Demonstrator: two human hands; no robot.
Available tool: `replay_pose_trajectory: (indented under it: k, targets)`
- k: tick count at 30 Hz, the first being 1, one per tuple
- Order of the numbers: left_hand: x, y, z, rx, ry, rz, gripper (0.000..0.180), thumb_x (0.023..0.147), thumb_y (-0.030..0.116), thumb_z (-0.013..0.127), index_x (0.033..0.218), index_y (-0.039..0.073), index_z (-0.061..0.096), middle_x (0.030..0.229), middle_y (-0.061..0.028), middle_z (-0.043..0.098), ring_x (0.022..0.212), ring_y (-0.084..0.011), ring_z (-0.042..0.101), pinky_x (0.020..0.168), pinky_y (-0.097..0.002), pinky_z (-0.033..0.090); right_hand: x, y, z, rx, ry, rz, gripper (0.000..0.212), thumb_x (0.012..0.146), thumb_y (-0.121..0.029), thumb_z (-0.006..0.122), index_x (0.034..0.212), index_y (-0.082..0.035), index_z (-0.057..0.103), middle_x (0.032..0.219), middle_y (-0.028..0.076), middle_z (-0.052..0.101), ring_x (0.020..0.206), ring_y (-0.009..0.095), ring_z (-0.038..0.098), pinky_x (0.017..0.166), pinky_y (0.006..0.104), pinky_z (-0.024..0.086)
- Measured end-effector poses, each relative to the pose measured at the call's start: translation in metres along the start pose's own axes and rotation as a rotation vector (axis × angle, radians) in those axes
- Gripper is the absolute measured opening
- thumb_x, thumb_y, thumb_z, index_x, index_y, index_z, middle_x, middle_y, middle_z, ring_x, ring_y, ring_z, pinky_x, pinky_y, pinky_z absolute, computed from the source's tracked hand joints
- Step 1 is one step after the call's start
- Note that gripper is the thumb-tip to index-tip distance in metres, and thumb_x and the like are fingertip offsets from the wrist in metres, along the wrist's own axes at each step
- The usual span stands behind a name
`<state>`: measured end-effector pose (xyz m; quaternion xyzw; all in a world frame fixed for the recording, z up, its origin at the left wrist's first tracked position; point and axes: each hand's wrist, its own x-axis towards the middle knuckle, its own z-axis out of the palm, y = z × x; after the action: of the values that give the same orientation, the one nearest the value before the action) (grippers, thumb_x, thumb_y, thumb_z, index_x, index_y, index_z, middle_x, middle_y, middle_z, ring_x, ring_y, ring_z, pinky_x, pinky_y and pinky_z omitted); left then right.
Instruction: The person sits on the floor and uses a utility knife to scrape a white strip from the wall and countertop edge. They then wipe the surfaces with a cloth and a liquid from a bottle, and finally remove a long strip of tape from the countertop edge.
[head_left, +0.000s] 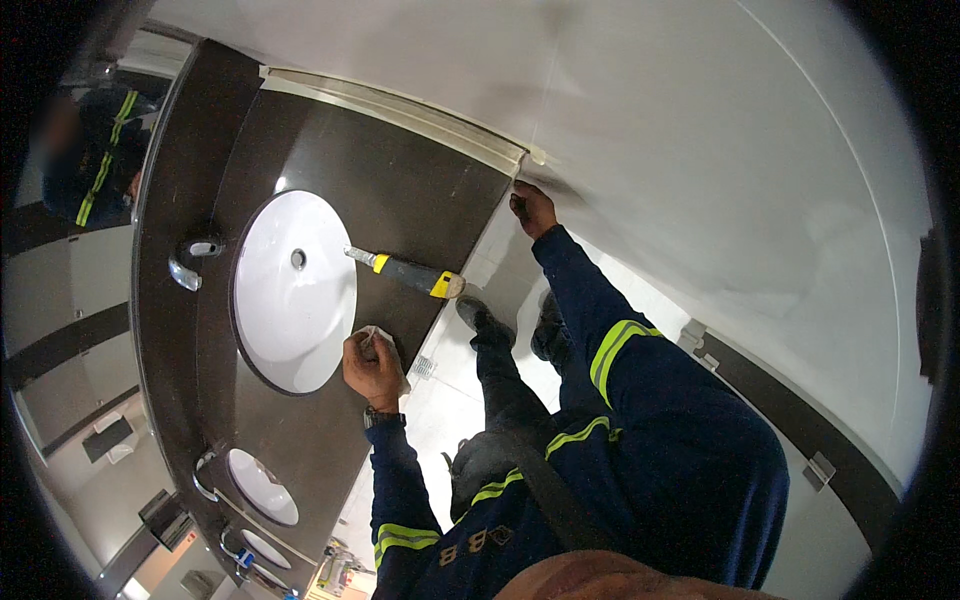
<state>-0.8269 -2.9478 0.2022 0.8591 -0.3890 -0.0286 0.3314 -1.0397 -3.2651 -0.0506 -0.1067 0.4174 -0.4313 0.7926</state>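
Observation:
My left hand is over the front edge of the dark counter, below the large white basin. Its fingers are closed on a thin, whitish, crumpled piece, possibly cloth or paper. My right hand is at the counter's far front corner, by the wall, with fingers curled; whatever they hold is too small to make out. Just beyond it, a pale masking strip runs along the joint of counter and wall. A hand tool with a black and yellow handle lies between my hands, its metal tip at the basin's rim.
A chrome tap stands behind the basin. Smaller-looking basins follow along the counter at lower left. A mirror lines the left side, and a white wall rises beyond. Assorted items are near the bottom, by the floor.

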Motion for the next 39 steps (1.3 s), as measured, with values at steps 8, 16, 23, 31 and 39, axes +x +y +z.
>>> replay_pose_trajectory:
  k: [8, 16, 23, 31, 39]
  targets:
    - [-0.001, -0.002, 0.000, 0.088, 0.002, 0.044, 0.020, 0.092, 0.021, 0.069, 0.097, 0.002, 0.065, 0.086, -0.0175, 0.068, 0.078, -0.0351, 0.069, 0.070, -0.0410, 0.054, 0.000, 0.012, 0.005, 0.141, 0.163, -0.011, 0.017, 0.096, -0.014, 0.066, 0.110, -0.004, 0.065, 0.088, 0.006, 0.061, 0.072, 0.017, 0.057, 0.063, 0.0312, 0.051]
    - [-0.002, -0.004, 0.001, 0.056, 0.018, 0.031, 0.019, 0.093, 0.019, 0.070, 0.096, 0.002, 0.065, 0.087, -0.0165, 0.069, 0.079, -0.0329, 0.069, 0.071, -0.0402, 0.054, -0.016, -0.007, 0.017, 0.291, 0.070, 0.237, 0.022, 0.099, -0.024, 0.064, 0.115, -0.009, 0.064, 0.091, 0.007, 0.064, 0.088, 0.021, 0.061, 0.086, 0.0405, 0.053]
    - [0.002, 0.001, 0.000, 0.067, -0.033, 0.026, 0.019, 0.094, 0.019, 0.069, 0.097, 0.000, 0.064, 0.089, -0.0167, 0.070, 0.081, -0.0309, 0.069, 0.074, -0.0390, 0.053, 0.031, 0.006, -0.029, 0.347, -0.219, 0.233, 0.002, 0.098, -0.015, 0.063, 0.098, -0.013, 0.063, 0.083, 0.004, 0.064, 0.084, 0.019, 0.063, 0.078, 0.0422, 0.054]
    - [0.000, -0.003, 0.004, 0.061, 0.006, 0.031, 0.018, 0.094, 0.018, 0.069, 0.096, 0.001, 0.063, 0.088, -0.0147, 0.069, 0.079, -0.0256, 0.067, 0.072, -0.0365, 0.053, 0.052, 0.016, -0.036, 0.384, -0.263, 0.298, 0.017, 0.091, -0.013, 0.067, 0.107, -0.011, 0.066, 0.103, 0.008, 0.069, 0.096, 0.029, 0.066, 0.091, 0.0480, 0.054]
    - [-0.003, -0.005, 0.000, 0.087, -0.007, -0.044, 0.019, 0.095, 0.017, 0.069, 0.096, -0.001, 0.063, 0.087, -0.0131, 0.068, 0.078, -0.0206, 0.064, 0.071, -0.0325, 0.051, 0.027, 0.015, 0.016, 0.440, -0.216, 0.217, 0.032, 0.084, -0.017, 0.064, 0.116, -0.009, 0.063, 0.134, 0.019, 0.058, 0.133, 0.041, 0.049, 0.115, 0.0634, 0.035]
